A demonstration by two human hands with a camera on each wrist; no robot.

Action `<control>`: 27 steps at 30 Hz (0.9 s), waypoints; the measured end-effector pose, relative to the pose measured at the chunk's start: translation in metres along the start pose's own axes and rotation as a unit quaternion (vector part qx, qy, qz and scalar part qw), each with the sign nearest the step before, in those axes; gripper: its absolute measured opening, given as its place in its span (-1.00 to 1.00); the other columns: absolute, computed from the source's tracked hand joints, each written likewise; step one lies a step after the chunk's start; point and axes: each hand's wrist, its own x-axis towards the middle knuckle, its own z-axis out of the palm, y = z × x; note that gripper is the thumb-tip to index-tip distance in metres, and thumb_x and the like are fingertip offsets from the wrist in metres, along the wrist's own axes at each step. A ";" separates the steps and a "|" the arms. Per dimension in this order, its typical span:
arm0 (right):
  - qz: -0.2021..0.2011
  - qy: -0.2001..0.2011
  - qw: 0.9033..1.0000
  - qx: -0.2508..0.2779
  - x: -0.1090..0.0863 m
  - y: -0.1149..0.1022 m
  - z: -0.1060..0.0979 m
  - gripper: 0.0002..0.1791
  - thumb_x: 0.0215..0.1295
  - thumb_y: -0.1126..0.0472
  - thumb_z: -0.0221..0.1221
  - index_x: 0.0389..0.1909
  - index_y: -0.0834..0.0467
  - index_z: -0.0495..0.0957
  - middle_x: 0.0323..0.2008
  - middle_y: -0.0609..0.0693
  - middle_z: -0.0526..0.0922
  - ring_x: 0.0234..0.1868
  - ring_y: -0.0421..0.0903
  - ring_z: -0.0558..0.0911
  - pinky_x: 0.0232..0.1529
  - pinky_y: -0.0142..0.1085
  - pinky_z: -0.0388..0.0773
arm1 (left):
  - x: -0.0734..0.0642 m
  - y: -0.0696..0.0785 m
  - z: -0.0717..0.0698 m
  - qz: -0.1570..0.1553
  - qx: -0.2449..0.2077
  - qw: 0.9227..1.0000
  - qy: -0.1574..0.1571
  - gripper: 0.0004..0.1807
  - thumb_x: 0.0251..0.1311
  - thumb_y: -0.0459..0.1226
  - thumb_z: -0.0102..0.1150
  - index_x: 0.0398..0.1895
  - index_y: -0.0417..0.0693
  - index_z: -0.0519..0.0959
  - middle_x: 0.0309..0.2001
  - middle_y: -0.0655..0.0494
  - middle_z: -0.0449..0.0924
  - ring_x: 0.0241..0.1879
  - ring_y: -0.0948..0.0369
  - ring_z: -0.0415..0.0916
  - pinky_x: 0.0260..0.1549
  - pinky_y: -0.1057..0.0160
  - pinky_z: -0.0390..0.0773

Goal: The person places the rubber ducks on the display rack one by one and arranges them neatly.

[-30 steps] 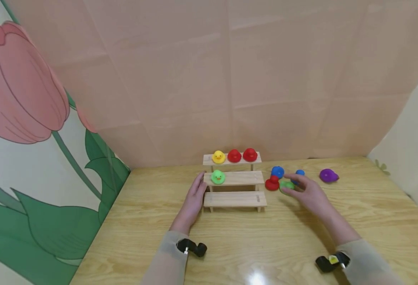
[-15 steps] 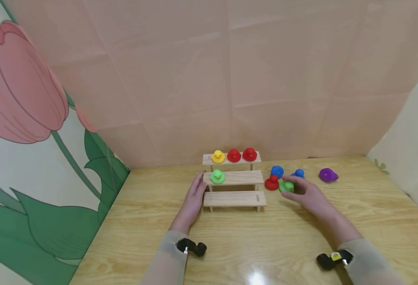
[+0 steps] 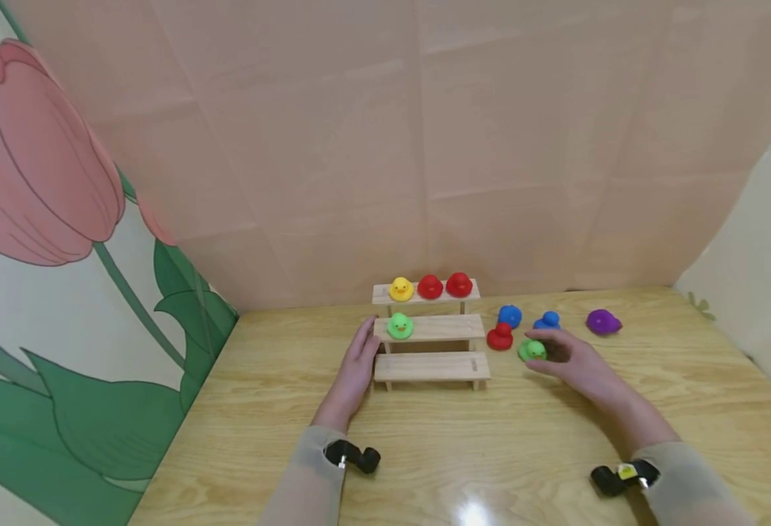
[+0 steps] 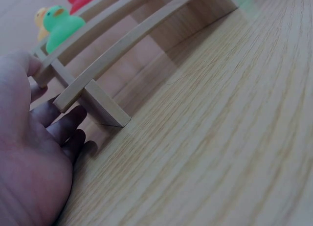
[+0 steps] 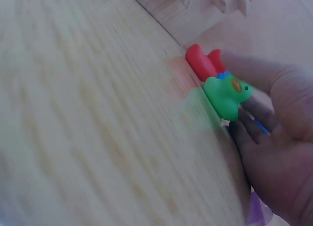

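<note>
Right hand (image 3: 579, 359) pinches a green duck (image 3: 533, 351) right of centre, facing lower right, long axis likewise; left hand (image 3: 355, 367), spread, touches the rack (image 3: 433, 367).

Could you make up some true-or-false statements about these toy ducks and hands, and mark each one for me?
1. A yellow duck sits on the top shelf. True.
2. The left hand is at the right end of the wooden shelves. False: it is at their left end.
3. The right hand curls around a green duck. True.
4. The purple duck sits on the middle shelf. False: it is on the table.
</note>
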 end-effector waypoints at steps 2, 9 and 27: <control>0.000 0.001 1.000 -0.006 0.000 0.000 0.000 -0.27 0.58 0.03 0.38 0.62 0.19 0.39 0.59 0.36 0.36 0.57 0.45 0.34 0.53 0.37 0.27 | 0.000 0.001 0.000 -0.002 0.000 1.000 0.000 -0.36 0.74 0.18 -0.09 0.78 0.54 0.14 0.77 0.18 0.04 0.74 0.07 -0.06 0.69 -0.09 0.00; -0.006 -0.001 0.999 -0.050 0.002 0.001 -0.002 -0.28 0.59 0.01 0.38 0.61 0.21 0.42 0.55 0.35 0.43 0.54 0.40 0.43 0.51 0.28 0.32 | 0.000 0.002 0.000 0.001 0.003 1.000 -0.002 -0.36 0.75 0.17 -0.11 0.78 0.52 0.13 0.77 0.17 0.05 0.74 0.06 -0.06 0.69 -0.10 0.00; -0.014 0.054 0.998 -0.023 0.001 -0.002 -0.002 -0.41 0.53 -0.03 0.43 0.39 0.18 0.55 0.32 0.19 0.66 0.34 0.21 0.63 0.13 -0.62 0.49 | 0.004 -0.003 -0.001 0.010 0.004 1.000 -0.007 -0.36 0.75 0.18 -0.13 0.79 0.50 0.13 0.76 0.21 0.10 0.73 0.10 -0.03 0.69 -0.07 0.01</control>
